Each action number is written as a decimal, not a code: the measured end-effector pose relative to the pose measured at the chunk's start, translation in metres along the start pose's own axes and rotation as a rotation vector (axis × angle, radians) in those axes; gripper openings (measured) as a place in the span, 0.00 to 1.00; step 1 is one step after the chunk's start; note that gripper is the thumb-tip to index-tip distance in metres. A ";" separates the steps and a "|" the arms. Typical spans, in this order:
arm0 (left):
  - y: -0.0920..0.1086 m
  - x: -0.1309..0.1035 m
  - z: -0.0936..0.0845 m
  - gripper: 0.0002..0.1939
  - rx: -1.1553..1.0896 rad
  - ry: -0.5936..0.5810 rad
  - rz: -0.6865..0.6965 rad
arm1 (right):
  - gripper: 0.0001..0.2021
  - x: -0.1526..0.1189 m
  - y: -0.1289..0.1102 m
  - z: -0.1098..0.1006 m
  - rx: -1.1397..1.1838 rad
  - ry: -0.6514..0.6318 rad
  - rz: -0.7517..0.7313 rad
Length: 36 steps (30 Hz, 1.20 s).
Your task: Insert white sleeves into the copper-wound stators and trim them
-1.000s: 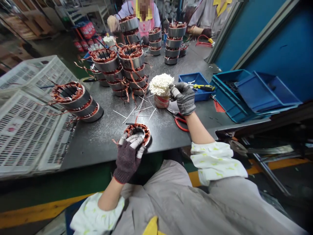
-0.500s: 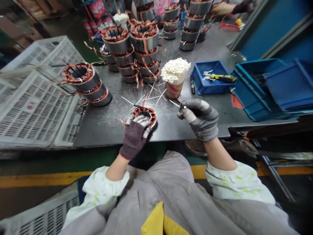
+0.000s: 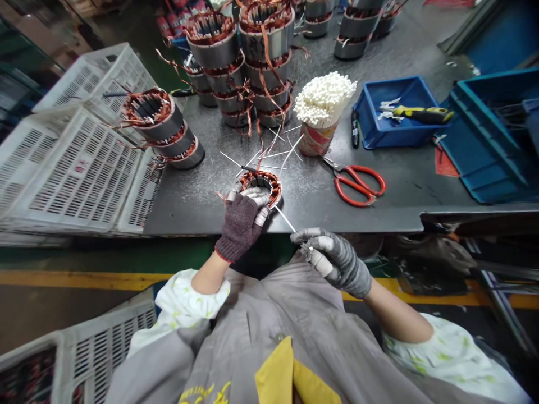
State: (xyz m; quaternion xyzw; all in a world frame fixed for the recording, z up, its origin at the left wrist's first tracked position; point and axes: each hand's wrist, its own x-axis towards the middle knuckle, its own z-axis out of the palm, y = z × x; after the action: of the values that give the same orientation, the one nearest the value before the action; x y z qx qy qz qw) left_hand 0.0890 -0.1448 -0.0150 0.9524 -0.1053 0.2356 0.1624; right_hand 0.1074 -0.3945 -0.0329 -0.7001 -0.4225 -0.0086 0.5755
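L hand (image 3: 244,221), in a dark purple glove w/ white tips, is on the near side of the wire ring (image 3: 275,186). Its fingers bend over the rim into the hole & the thumb is on the R side, so it has hold of the ring. The ring lies on the table (image 3: 189,207), nr the front edge, w/ orange-brown wire all round its top. A bit of wire runs off the back.

R hand (image 3: 332,258), in a grey glove w/ white tips, is just past the front edge, over the lap. It pinches a thin white stick (image 3: 285,218). The far end of the stick is at the near R side of the ring; can't tell if it goes in.

Loose sticks (image 3: 273,155) lie criss-cross behind the ring. R of them is a red & tan cup (image 3: 319,139) full of white sticks. Scissors (image 3: 342,169) w/ red handles lie in front of the cup, tips twd it. Farther R is a blue bin (image 3: 400,134); a yellow & black tool (image 3: 427,115) sticks out over its side. A black pen-like thing (image 3: 355,129) lies btwn cup & bin. A teal bin (image 3: 484,157) is at far R.

Tall stacks (image 3: 269,39) of wire rings stand at the back. A short stack (image 3: 170,140) is at L, by white crates (image 3: 92,163) w/ slots.
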 end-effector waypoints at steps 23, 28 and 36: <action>0.010 0.001 0.017 0.24 0.007 0.230 -0.264 | 0.11 0.048 0.027 0.039 0.432 0.140 0.363; 0.016 0.003 0.016 0.18 -0.033 0.251 -0.271 | 0.14 0.064 0.027 0.038 0.475 0.205 0.605; 0.021 0.006 0.015 0.23 0.041 0.235 -0.293 | 0.13 0.058 0.021 0.038 0.415 0.163 0.532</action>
State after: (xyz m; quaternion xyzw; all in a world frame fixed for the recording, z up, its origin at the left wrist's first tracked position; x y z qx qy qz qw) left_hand 0.0943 -0.1708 -0.0198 0.9266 0.0590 0.3210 0.1866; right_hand 0.1393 -0.3291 -0.0334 -0.6508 -0.1706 0.1719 0.7196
